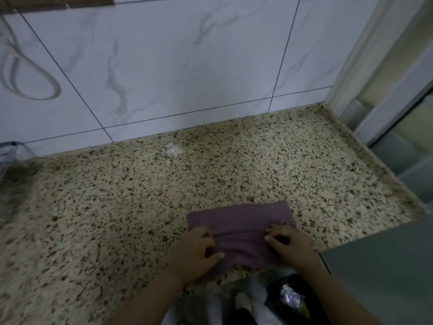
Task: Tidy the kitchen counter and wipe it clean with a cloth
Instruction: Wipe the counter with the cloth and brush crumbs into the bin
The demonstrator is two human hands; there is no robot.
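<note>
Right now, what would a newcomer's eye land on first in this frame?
The purple cloth at the speckled counter's near edge, with the left hand and right hand pressing on its ends. Next, a whitish smudge near the tiled wall.

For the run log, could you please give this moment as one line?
stage: cloth handling | left hand: on cloth | right hand: on cloth | counter: white smear near wall

Speckled beige-and-brown polished stone bench [234, 165], soft matt purple woven cloth [241, 221], glossy white marble-veined ceramic wall tiles [178, 62]
</note>
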